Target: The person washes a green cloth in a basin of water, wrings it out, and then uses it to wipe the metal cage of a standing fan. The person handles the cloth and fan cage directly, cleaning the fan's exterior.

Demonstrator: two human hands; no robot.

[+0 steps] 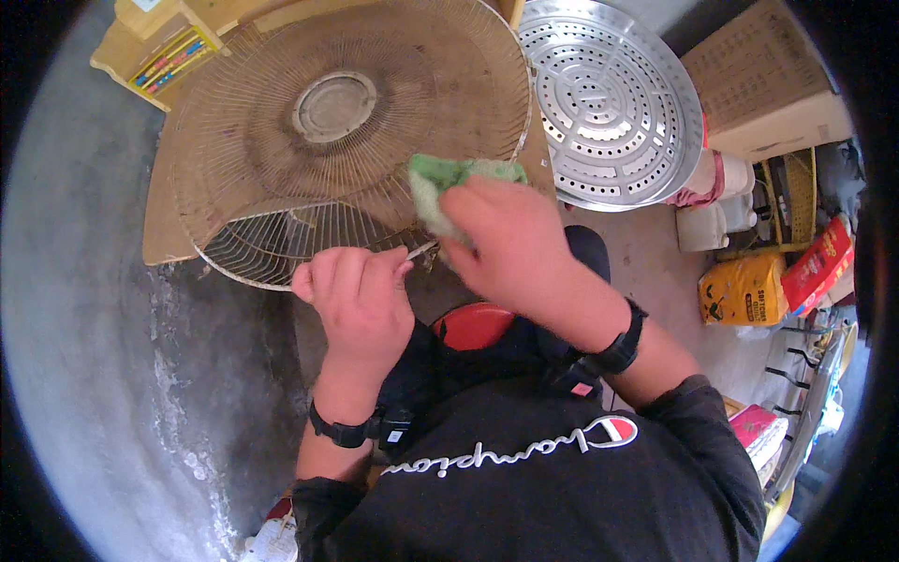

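A large round wire fan guard (334,107) with a pale centre disc lies in front of me, its near edge jutting past a cardboard sheet (165,235). Brown grime shows on many of its wires. My left hand (358,295) is closed around the near rim. In my right hand (502,235) is a bunched green cloth (430,190), pressed at the guard's rim just right of the left hand. That part of the rim is mostly covered by the cloth and fingers, and the right hand looks slightly blurred.
Perforated metal steamer trays (597,105) stand right of the guard. Farther right are a cardboard box (765,84), white plastic jugs (702,228) and a yellow package (744,291). A wooden piece with an abacus (168,60) sits at upper left. Something red (474,327) shows between my legs.
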